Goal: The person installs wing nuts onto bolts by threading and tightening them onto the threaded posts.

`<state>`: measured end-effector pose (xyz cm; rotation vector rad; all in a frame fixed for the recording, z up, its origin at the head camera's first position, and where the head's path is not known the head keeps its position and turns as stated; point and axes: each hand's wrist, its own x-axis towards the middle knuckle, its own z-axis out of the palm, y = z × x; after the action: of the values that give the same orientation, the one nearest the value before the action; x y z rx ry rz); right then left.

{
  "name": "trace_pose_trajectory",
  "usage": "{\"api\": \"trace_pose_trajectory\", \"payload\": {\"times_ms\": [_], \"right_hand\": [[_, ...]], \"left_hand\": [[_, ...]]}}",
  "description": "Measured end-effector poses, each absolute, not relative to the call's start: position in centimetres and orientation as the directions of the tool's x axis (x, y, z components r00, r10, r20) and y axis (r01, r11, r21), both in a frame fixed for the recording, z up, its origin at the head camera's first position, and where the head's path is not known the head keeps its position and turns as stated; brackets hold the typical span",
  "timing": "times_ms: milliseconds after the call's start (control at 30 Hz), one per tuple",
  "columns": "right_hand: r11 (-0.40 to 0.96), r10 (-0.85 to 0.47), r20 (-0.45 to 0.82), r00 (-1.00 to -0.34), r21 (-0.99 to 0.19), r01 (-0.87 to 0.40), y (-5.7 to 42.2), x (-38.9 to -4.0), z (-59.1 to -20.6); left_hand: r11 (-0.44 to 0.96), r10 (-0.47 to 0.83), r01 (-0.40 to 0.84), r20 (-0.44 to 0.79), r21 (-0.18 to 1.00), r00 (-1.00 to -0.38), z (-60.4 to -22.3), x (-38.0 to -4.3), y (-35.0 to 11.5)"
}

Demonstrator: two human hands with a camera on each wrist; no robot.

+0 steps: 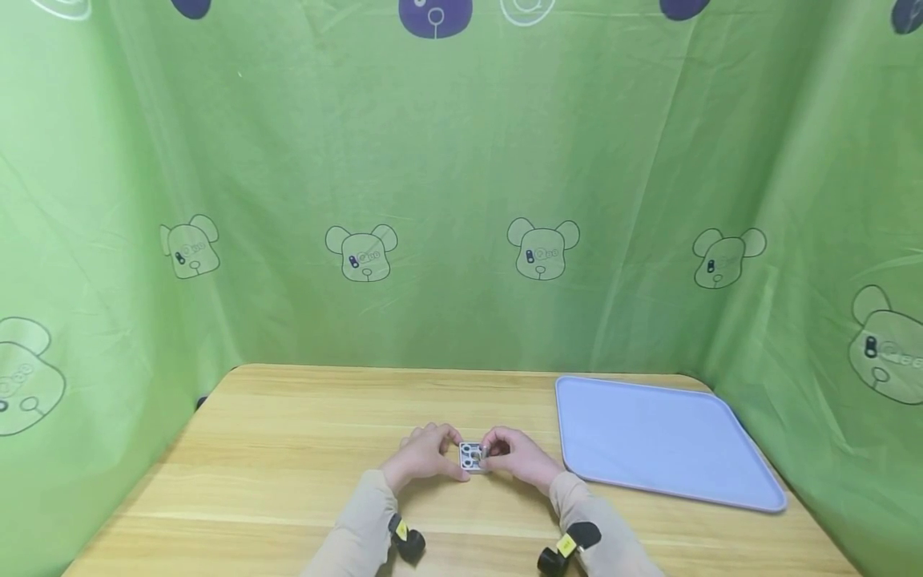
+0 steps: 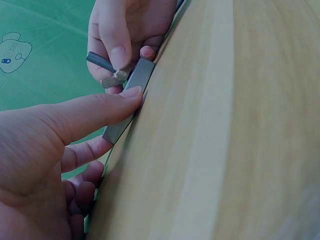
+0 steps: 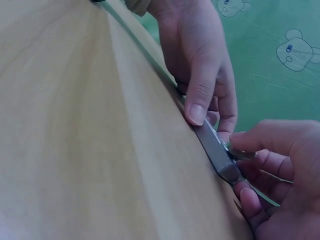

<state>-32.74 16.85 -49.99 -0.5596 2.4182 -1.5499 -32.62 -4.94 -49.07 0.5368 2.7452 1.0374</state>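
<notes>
A small square grey block [image 1: 465, 462] with round holes in its upper face lies on the wooden table between the two hands. The left hand [image 1: 425, 455] grips it from the left, thumb on the near side, fingers at the far side. Between thumb and fingers, the right hand [image 1: 525, 457] pinches a metal wing screw [image 2: 101, 62] over the block's right part. Its threaded shank sticks out past the fingertips in the left wrist view, and its wings are beside the thumb. From the right wrist, the block's side [image 3: 212, 147] shows; the screw is partly hidden by fingers.
A pale blue-lilac rectangular tray [image 1: 663, 441] lies on the table's right side. Wooden table surface [image 1: 288, 425] stretches left of the hands. Green curtains [image 1: 461, 160] with bear prints stand behind and at both sides.
</notes>
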Motion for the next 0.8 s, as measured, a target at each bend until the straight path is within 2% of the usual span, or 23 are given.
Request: {"api": "trace_pose_trajectory", "payload": {"times_ms": [467,800], "right_hand": [[0.344,-0.395,-0.048,-0.918,-0.934,-0.099,17.05,-32.64,-49.8],[0.344,-0.452,-0.014,-0.892,-0.925,-0.16,17.22,-32.84,-50.11]], "left_hand": [[0.702,0.38,0.274,-0.021,0.657,-0.925,-48.96,-32.5,-4.94],[0.697,0.384,0.271,-0.026,0.663,-0.923,-48.95,-32.55,-4.96]]}}
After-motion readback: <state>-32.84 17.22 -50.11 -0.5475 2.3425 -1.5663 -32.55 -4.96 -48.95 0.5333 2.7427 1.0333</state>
